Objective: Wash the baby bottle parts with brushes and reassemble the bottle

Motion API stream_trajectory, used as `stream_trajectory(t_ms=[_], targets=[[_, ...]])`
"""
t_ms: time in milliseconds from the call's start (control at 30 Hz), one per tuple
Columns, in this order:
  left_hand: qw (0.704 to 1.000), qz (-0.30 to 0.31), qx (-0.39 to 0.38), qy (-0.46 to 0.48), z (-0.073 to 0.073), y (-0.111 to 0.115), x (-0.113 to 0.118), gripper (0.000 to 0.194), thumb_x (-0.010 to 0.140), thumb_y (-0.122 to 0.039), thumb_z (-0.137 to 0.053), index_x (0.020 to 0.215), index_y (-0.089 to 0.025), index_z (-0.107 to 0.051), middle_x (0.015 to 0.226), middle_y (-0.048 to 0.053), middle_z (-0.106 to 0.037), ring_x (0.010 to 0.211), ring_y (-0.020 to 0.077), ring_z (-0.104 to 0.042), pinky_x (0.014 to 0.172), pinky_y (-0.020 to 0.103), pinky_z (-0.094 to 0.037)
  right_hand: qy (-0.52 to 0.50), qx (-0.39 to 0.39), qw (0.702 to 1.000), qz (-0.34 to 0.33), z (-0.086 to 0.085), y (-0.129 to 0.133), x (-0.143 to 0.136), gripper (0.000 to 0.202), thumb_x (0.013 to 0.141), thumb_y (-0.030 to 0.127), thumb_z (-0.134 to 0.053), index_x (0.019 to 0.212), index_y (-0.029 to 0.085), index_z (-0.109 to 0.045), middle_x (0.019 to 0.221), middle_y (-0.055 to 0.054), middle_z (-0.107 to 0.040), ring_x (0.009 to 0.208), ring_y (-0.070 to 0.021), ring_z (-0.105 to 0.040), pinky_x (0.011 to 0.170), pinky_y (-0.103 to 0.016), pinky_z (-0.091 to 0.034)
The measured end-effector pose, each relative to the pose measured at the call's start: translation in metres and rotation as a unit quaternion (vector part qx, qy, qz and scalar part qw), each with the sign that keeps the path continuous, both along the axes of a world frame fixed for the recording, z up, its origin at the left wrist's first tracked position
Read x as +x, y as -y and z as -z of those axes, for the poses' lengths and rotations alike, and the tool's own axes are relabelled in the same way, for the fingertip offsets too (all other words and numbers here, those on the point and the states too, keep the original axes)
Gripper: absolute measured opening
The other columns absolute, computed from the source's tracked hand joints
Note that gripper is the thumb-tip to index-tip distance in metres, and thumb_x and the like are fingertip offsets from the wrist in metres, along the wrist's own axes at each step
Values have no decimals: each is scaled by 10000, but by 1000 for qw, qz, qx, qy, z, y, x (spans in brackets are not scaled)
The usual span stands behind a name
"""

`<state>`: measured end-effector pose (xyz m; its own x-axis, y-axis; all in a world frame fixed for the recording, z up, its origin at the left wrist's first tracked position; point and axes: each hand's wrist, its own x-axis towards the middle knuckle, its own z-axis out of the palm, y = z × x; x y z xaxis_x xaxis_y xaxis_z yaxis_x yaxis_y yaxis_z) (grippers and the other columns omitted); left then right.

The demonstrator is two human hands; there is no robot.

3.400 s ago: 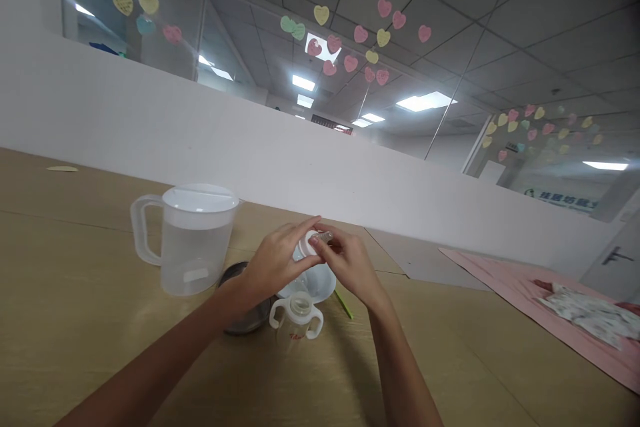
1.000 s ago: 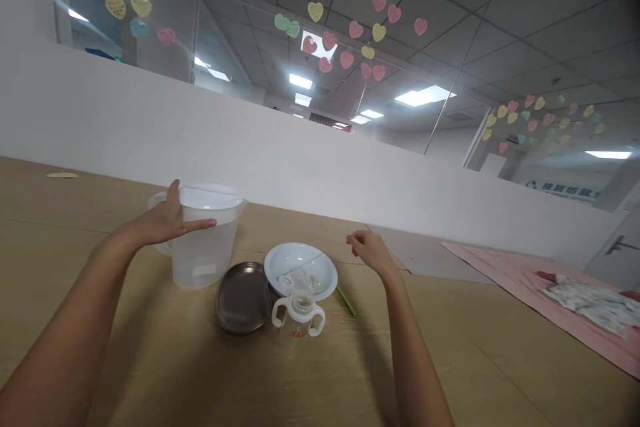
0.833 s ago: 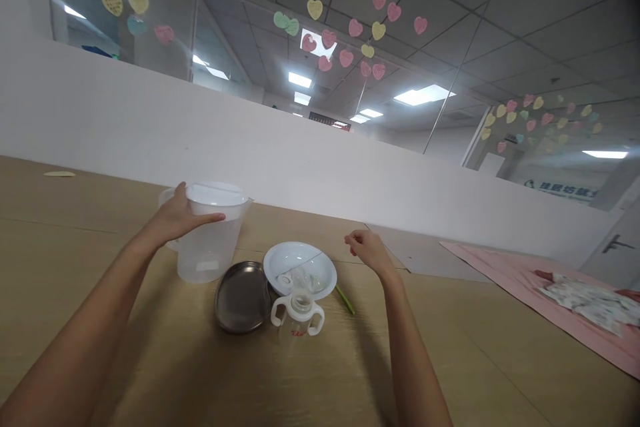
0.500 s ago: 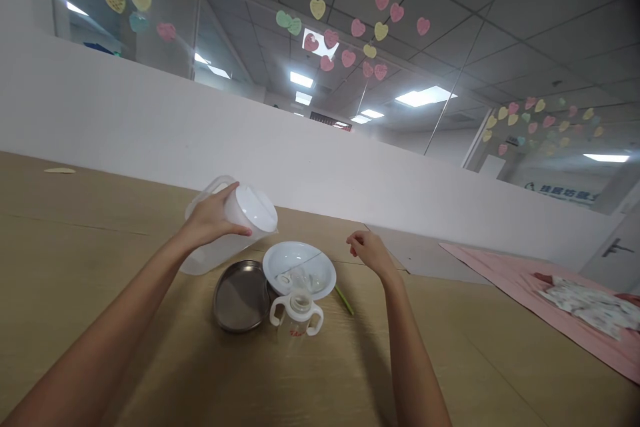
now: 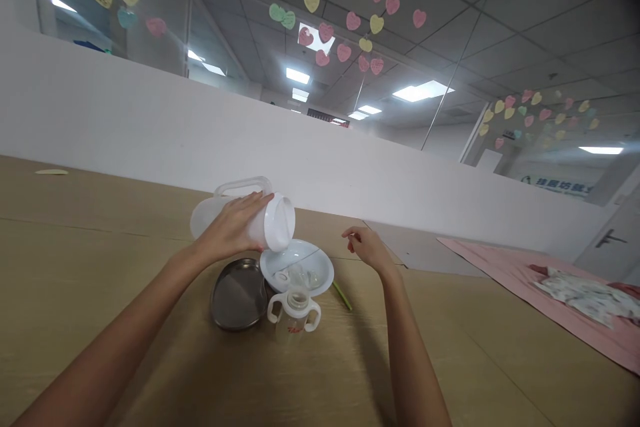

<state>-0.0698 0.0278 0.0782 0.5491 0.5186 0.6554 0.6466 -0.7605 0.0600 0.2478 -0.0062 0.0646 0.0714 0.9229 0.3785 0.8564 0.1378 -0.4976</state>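
My left hand (image 5: 235, 223) is wrapped round a translucent white pitcher (image 5: 204, 215), tipped nearly onto its side. Its white lid end hangs over the left rim of a white bowl (image 5: 324, 271), which holds clear and white plastic parts (image 5: 299, 275). In front of the bowl stands a clear bottle (image 5: 291, 324) with two white handles and an open mouth. Left of it lies an oval metal tray (image 5: 239, 295). My right hand (image 5: 367, 247) hovers right of the bowl, its fingers curled loosely and a little apart, with nothing seen in them.
A thin green stick (image 5: 343, 295) lies on the wooden table (image 5: 200, 373) right of the bowl. At the far right a pink cloth (image 5: 505, 267) bears a patterned white garment (image 5: 580, 295). A low white wall (image 5: 150, 120) runs behind the table.
My left hand has moved right with the pitcher and tipped it further, so its lid end is now over the bowl's edge. My right hand has barely moved.
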Motion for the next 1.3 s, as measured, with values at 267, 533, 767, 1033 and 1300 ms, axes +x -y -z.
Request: stream_trajectory(t_ms=[267, 533, 767, 1033, 1300], targets=[[999, 14, 11, -34, -2, 9, 5, 916, 648, -588, -606, 1381, -197, -221, 1427, 124, -280, 1308, 301, -233, 1042, 431, -234, 6, -7, 999, -36, 5, -3, 2, 371, 677, 45, -349, 905, 155, -621, 683, -18, -618, 621, -112, -539, 560, -194, -377], [998, 10, 26, -54, -5, 11, 6, 878, 687, -588, -568, 1387, -198, -211, 1430, 120, -275, 1316, 300, -213, 1049, 447, -210, -9, -27, 998, -53, 8, -6, 3, 335, 680, 63, -406, 927, 154, -613, 756, -35, -624, 648, -108, -559, 585, -199, -403], [997, 1, 34, -63, -6, 13, 6, 863, 700, -594, -551, 1387, -202, -207, 1430, 118, -274, 1317, 286, -217, 1045, 442, -221, 4, -33, 999, -39, 7, -4, 1, 314, 696, 78, -426, 935, 157, -615, 769, -39, -626, 659, -112, -560, 596, -207, -409], [997, 3, 42, -64, -6, 13, 5, 851, 710, -570, -556, 1390, -205, -198, 1432, 116, -272, 1315, 293, -220, 1048, 445, -216, 10, -36, 998, -40, 7, -5, 2, 324, 690, 55, -430, 940, 154, -611, 758, -33, -629, 650, -104, -563, 581, -190, -402], [998, 12, 38, -58, -12, 20, 5, 841, 710, -565, -560, 1390, -233, -194, 1438, 106, -259, 1317, 288, -217, 1055, 447, -204, 9, -38, 998, -40, 7, -4, 2, 303, 697, 71, -442, 931, 153, -616, 761, -37, -631, 654, -113, -565, 585, -197, -409]])
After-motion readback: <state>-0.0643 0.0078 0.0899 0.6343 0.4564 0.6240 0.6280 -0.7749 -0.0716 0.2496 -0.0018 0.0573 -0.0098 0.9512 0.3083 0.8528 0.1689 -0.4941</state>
